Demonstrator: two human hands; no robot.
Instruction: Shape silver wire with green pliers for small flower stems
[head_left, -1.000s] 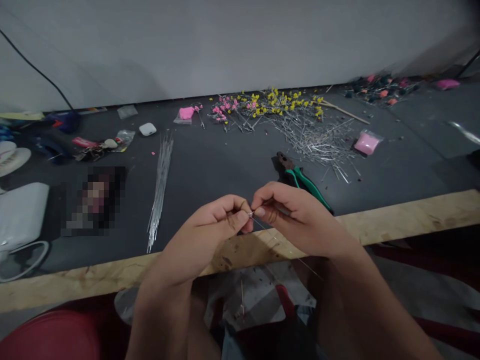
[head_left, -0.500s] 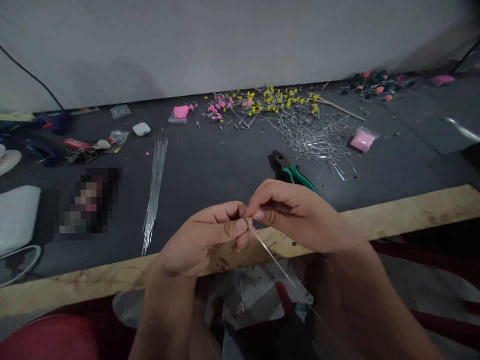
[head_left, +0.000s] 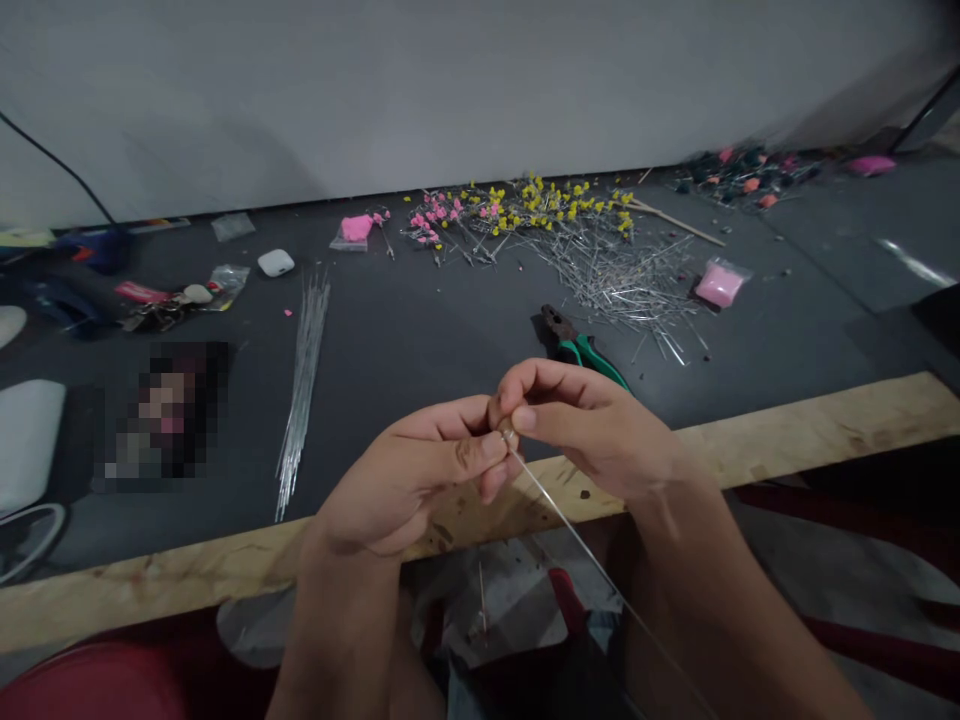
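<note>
My left hand (head_left: 431, 465) pinches the end of a thin metal wire (head_left: 559, 515) between thumb and fingers. A small bent or looped part shows at its fingertips. From there the wire runs down to the right, towards my lap. My right hand (head_left: 592, 425) is closed at the same end, its thumb and forefinger touching my left fingertips; whether it grips the wire itself is partly hidden. Just beyond my right hand lie pliers (head_left: 577, 345) with green handles. A bundle of straight wires (head_left: 302, 395) rests on the dark table to the left.
Along the wall lie yellow-tipped wire stems (head_left: 562, 205), pink-tipped ones (head_left: 435, 215) and a heap of loose wires (head_left: 622, 280). Pink clay packets (head_left: 721, 284) sit nearby. A white case (head_left: 276, 263) and keys (head_left: 161, 308) are at left. A wooden edge (head_left: 810, 440) borders the table.
My right fingers have shifted slightly and now press close against the wire's end beside my left thumb. The whole view has moved a little. My left hand keeps its pinch.
</note>
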